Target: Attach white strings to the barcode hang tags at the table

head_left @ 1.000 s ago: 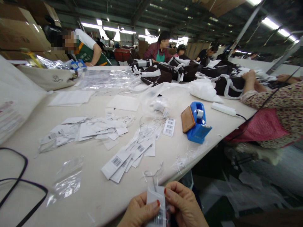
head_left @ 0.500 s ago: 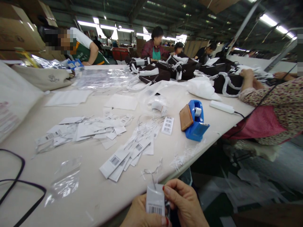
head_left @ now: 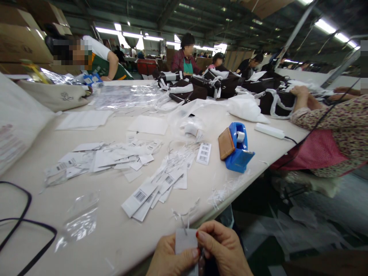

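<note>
While both hands pinch 1 tag [head_left: 185, 240] between them at the table [head_left: 115, 230] edge, left hand [head_left: 172, 258] and right hand [head_left: 222, 249] equally near, its long axis stands upright, string [head_left: 184, 216] above.

tag [head_left: 185, 239] turned blank side up, left thumb now pinching its lower edge
</note>
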